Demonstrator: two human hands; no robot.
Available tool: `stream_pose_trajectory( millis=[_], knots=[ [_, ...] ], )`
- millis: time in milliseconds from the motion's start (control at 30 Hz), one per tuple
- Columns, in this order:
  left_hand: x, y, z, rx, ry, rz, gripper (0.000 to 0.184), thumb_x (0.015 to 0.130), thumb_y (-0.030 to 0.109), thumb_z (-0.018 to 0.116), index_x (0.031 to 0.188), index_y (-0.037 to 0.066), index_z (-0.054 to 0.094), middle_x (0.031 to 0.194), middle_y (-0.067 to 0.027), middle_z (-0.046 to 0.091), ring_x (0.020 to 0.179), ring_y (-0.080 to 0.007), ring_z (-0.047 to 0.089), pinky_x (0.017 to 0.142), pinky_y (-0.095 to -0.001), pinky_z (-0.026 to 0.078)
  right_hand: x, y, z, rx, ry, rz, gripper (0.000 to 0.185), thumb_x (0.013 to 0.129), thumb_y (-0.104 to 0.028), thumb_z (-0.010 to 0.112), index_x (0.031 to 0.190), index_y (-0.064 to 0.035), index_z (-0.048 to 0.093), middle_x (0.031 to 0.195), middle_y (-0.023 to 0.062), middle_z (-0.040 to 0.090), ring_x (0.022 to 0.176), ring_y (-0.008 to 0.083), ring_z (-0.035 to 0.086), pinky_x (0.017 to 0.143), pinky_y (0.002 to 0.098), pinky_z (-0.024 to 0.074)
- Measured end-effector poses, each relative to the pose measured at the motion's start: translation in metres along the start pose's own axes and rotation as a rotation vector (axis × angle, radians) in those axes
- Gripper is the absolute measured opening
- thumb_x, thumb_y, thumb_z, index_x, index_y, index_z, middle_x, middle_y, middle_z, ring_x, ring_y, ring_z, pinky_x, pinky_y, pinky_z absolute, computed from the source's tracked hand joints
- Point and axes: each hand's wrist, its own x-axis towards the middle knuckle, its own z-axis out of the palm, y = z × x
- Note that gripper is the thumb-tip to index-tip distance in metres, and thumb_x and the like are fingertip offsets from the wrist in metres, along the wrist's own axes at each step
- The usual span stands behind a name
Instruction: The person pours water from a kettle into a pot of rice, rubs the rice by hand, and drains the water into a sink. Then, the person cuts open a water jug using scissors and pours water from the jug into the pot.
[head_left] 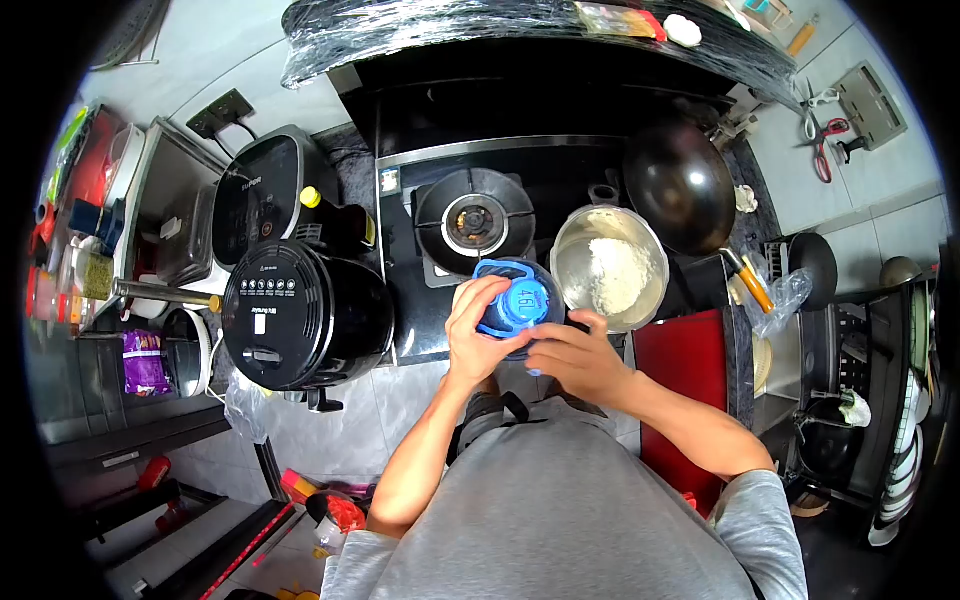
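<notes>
Left hand (475, 328) and right hand (580, 360): bare. Below the hands: grey T-shirt (590, 500), finely mottled; short matching sleeves (762, 530). Dark lower garment (478, 410) partly visible between.

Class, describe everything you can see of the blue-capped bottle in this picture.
The blue-capped bottle is seen from above, its top towards the camera. Its round blue cap looks like plastic and bears a marking too small to read surely. A blue loop, seemingly a handle, stands beside it; the darker body looks partly see-through and is mostly hidden. The left grip holds one side; the right grip touches the other. In view, the bottle sits just left of the metal bowl.
</notes>
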Motion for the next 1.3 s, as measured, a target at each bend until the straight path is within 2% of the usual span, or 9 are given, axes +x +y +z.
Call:
stream_pose_trajectory(
  millis=[100,167,233,367,667,800,1000,1233,1300],
  knots=[
    [-0.002,0.004,0.001,0.013,0.025,-0.001,0.058,0.052,0.009,0.088,0.106,0.002,0.066,0.110,-0.0123,0.066,0.104,-0.0309,0.061,0.093,-0.0405,0.047,-0.016,0.018,-0.022,0.058,-0.032,0.061,0.013,0.079,-0.005,0.063,0.090,-0.0111,0.067,0.094,0.0012,0.065,0.102,0.0204,0.061,0.091,0.0417,0.0405],
    [-0.002,0.002,0.001,0.026,0.010,0.009,0.057,0.053,0.010,0.089,0.104,0.003,0.066,0.109,-0.0122,0.065,0.103,-0.0308,0.061,0.093,-0.0407,0.047,-0.029,0.039,-0.020,0.143,0.323,0.360,0.007,0.086,-0.004,0.059,0.090,-0.0029,0.066,0.087,0.0057,0.065,0.084,0.0210,0.064,0.071,0.0358,0.0493],
    [-0.002,0.001,0.002,0.015,0.020,0.014,0.058,0.052,0.011,0.090,0.104,0.003,0.065,0.108,-0.0121,0.065,0.103,-0.0308,0.061,0.093,-0.0407,0.047,-0.034,0.069,-0.025,0.294,0.347,0.789,0.012,0.093,-0.006,0.055,0.092,0.0013,0.065,0.080,0.0089,0.064,0.070,0.0170,0.063,0.058,0.0298,0.0490],
    [-0.003,-0.001,0.002,0.028,-0.022,-0.009,0.060,0.052,0.013,0.090,0.105,0.003,0.064,0.111,-0.0121,0.064,0.106,-0.0306,0.059,0.094,-0.0405,0.045,-0.018,0.098,-0.030,0.328,0.386,0.864,0.017,0.097,-0.011,0.053,0.096,0.0005,0.065,0.081,0.0091,0.064,0.068,0.0118,0.062,0.061,0.0278,0.0484],
    [-0.004,0.012,-0.003,0.158,-0.076,-0.020,0.063,0.056,0.018,0.088,0.112,0.003,0.062,0.115,-0.0129,0.064,0.109,-0.0315,0.057,0.098,-0.0408,0.041,0.024,-0.011,-0.028,0.543,0.179,0.871,0.020,0.089,-0.020,0.068,0.098,-0.0037,0.060,0.086,0.0103,0.063,0.067,0.0204,0.062,0.061,0.0327,0.0484],
    [-0.005,0.018,-0.002,0.168,-0.049,-0.023,0.061,0.058,0.021,0.088,0.111,0.003,0.062,0.114,-0.0126,0.064,0.108,-0.0311,0.057,0.097,-0.0407,0.041,0.017,0.010,-0.013,0.387,0.282,0.555,0.015,0.085,-0.015,0.070,0.091,-0.0028,0.062,0.082,0.0137,0.062,0.069,0.0295,0.062,0.062,0.0351,0.0487],
    [-0.008,0.015,0.005,0.155,-0.013,-0.077,0.056,0.060,0.018,0.088,0.106,0.003,0.062,0.111,-0.0128,0.064,0.106,-0.0308,0.058,0.094,-0.0403,0.044,0.050,0.071,0.002,0.479,0.315,0.528,0.012,0.083,-0.009,0.066,0.088,-0.0004,0.060,0.084,0.0181,0.061,0.077,0.0377,0.062,0.066,0.0417,0.0487],
    [-0.010,0.012,0.004,0.193,-0.028,-0.116,0.060,0.060,0.017,0.090,0.108,0.000,0.058,0.105,-0.0118,0.061,0.098,-0.0229,0.058,0.089,-0.0344,0.046,0.137,0.078,0.041,0.759,0.223,0.238,0.020,0.079,-0.009,0.071,0.084,0.0019,0.055,0.077,0.0179,0.058,0.070,0.0374,0.059,0.063,0.0424,0.0474],
    [-0.014,0.012,0.006,0.045,0.014,-0.322,0.065,0.058,0.018,0.091,0.110,0.003,0.056,0.103,-0.0111,0.063,0.094,-0.0237,0.061,0.085,-0.0346,0.048,0.147,0.076,0.044,0.731,0.203,0.172,0.013,0.085,-0.008,0.065,0.085,0.0012,0.055,0.080,0.0155,0.059,0.070,0.0327,0.063,0.063,0.0399,0.0497]
  ],
)
